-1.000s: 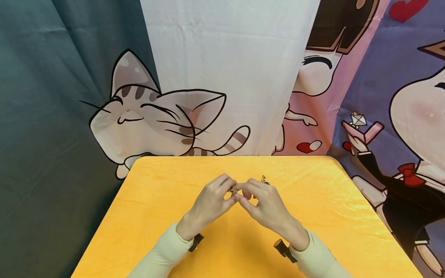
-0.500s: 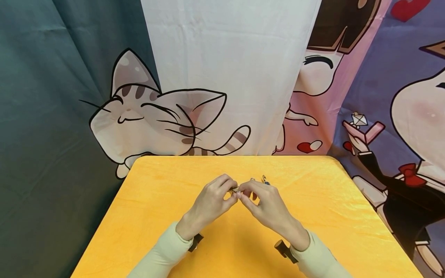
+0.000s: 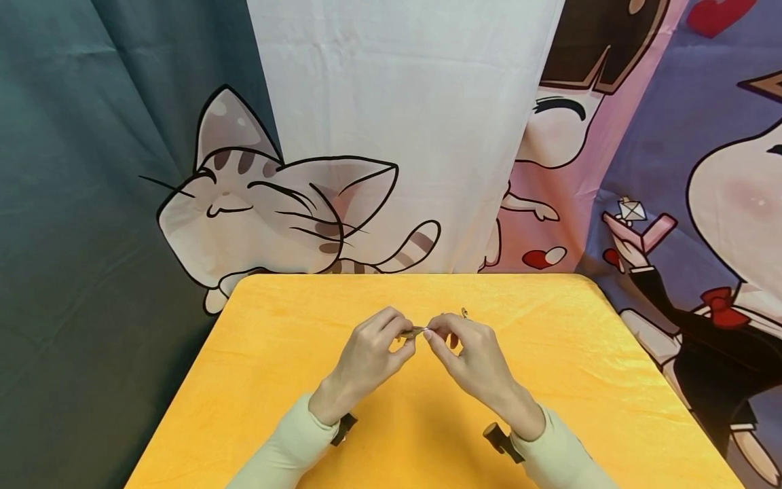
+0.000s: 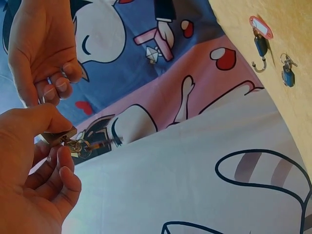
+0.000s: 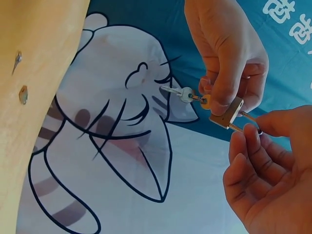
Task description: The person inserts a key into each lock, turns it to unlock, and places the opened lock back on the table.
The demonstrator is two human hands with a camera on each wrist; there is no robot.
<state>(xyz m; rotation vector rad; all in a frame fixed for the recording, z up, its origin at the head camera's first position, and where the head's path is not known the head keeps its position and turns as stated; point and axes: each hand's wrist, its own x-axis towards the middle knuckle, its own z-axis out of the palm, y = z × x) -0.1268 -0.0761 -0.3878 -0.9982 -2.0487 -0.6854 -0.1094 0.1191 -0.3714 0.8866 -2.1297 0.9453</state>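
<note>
Head view: over the yellow table (image 3: 391, 441), the left hand (image 3: 366, 350) grips a small brass padlock (image 3: 413, 332), facing the right hand (image 3: 473, 356). Left wrist view: a red-edged tag (image 4: 263, 28) lies on the table. Right wrist view: the right thumb and fingers pinch the padlock's shackle (image 5: 249, 117); a silver key (image 5: 186, 94) juts out opposite.

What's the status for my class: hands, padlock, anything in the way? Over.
Left hand grips the padlock by its body. Right hand pinches the shackle. Keys at the opposite end, apparently not in the way.
</note>
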